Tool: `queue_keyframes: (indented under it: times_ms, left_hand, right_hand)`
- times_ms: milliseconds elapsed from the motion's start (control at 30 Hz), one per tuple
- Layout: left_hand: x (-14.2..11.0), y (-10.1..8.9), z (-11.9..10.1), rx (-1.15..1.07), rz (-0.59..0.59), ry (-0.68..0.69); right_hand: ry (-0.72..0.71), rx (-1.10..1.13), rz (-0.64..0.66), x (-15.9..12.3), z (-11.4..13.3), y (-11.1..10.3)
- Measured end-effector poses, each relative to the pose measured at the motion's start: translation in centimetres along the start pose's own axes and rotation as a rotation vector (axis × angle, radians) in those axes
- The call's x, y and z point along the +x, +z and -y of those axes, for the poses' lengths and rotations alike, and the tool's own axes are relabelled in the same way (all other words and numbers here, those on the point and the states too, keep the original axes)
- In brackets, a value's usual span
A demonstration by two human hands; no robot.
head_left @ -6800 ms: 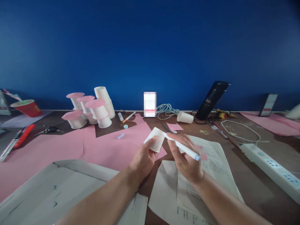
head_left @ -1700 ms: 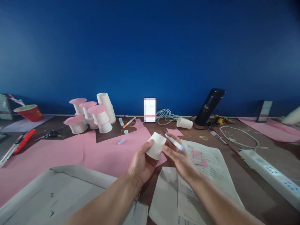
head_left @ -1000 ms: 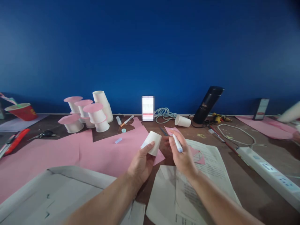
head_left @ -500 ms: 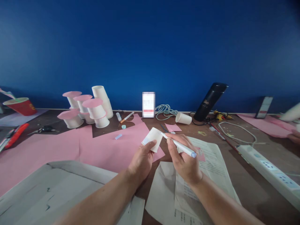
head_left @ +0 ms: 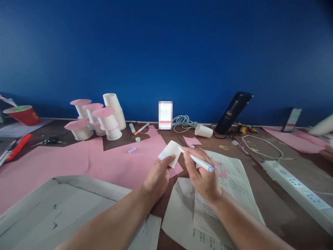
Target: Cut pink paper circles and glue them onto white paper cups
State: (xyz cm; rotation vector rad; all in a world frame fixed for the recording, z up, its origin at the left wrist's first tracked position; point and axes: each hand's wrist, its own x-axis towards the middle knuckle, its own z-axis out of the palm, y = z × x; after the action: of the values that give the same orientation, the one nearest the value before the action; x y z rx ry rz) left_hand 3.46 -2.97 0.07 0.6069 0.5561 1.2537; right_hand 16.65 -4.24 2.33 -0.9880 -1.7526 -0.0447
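Observation:
My left hand (head_left: 156, 177) is closed around a small white paper cup (head_left: 170, 151), thumb lying across its side, the cup tilted above pink paper. In my right hand (head_left: 206, 180) is a white marker pen (head_left: 199, 161) with a blue end, gripped as for writing. Its tip is at the right side of the cup; I cannot tell whether they touch. Beneath my right hand lie printed sheets (head_left: 235, 180) and a pink scrap (head_left: 222, 170).
Cups with pink paper discs (head_left: 103, 113) stand stacked at the left back, near nested white cups (head_left: 114, 104). Behind my hands are a phone (head_left: 165, 116) and a lying paper cup (head_left: 203, 131). A black bottle (head_left: 231, 114) leans rightward; a power strip (head_left: 296, 184) lies at right.
The pen's rear end has shifted slightly left, its tip staying beside the cup. My right hand moved a little left with it. The cup in my left hand has barely moved.

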Motion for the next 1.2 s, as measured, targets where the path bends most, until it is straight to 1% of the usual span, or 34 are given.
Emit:
queue_keyframes:
  times_ms: [100, 300, 467, 533, 600, 700, 800, 867, 933, 1200]
  left_hand:
    - [0.0, 0.08, -0.18, -0.001, -0.011, -0.019]
    - [-0.03, 0.48, -0.41, -0.077, -0.09, -0.066]
    - [-0.1, 0.81, -0.56, -0.149, -0.074, -0.134]
    - [-0.13, 0.82, -0.58, -0.164, -0.087, -0.147]
    - [-0.14, 0.78, -0.58, -0.172, -0.075, -0.156]
    - [-0.12, 0.69, -0.56, -0.157, -0.082, -0.146]
    - [-0.06, 0.61, -0.52, -0.124, -0.11, -0.101]
    - [-0.06, 0.59, -0.51, -0.117, -0.087, -0.083]
    - [-0.1, 0.61, -0.52, -0.116, -0.074, -0.084]
    - [-0.16, 0.87, -0.75, -0.125, -0.131, -0.078]
  right_hand:
    - [-0.004, -0.008, 0.001, 0.02, 0.0, -0.01]
    - [-0.015, -0.014, -0.001, -0.02, 0.02, -0.01]
    - [0.002, -0.028, 0.007, -0.13, 0.03, 0.01]
    - [0.002, -0.032, 0.006, -0.17, 0.06, 0.03]
    - [0.001, -0.031, 0.009, -0.22, 0.09, 0.06]
    - [-0.004, -0.029, 0.019, -0.31, 0.13, 0.13]
    - [-0.01, -0.033, 0.022, -0.33, 0.17, 0.19]
    - [-0.011, -0.034, 0.021, -0.3, 0.19, 0.2]
    - [-0.009, -0.035, 0.022, -0.27, 0.2, 0.18]
    - [-0.011, -0.04, 0.038, -0.42, 0.15, 0.17]
